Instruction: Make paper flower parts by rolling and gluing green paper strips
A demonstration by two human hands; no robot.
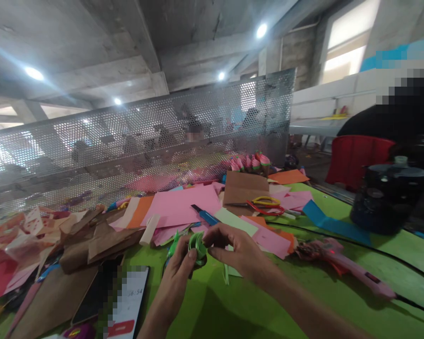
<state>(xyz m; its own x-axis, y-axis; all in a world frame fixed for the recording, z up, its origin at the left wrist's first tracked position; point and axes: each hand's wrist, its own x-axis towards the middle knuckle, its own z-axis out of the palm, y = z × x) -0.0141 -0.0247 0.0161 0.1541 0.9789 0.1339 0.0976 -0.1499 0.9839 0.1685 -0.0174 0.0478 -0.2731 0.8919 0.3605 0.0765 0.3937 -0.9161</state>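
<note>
A small coil of green paper strips [198, 246] is pinched between the thumb and fingers of my left hand [179, 266], above the green tabletop. My right hand [235, 247] is at the coil's right side, thumb and forefinger curled in close to it; whether those fingertips grip a strip I cannot make out. Just beyond the hands lies a blue utility knife [207, 217] with a dark blade, resting on pink paper [183, 205]. A pale green paper sheet [236, 221] is partly behind my right hand. Some thin light green strips [226, 273] lie under it.
Scissors with red and yellow handles [266, 205] lie on brown paper [245, 188]. At the right are a pink glue gun [353, 270] with a cord and a dark jar [378, 197]. Paper scraps [102, 235] and a lit phone [127, 301] fill the left. A perforated metal screen [155, 141] stands behind.
</note>
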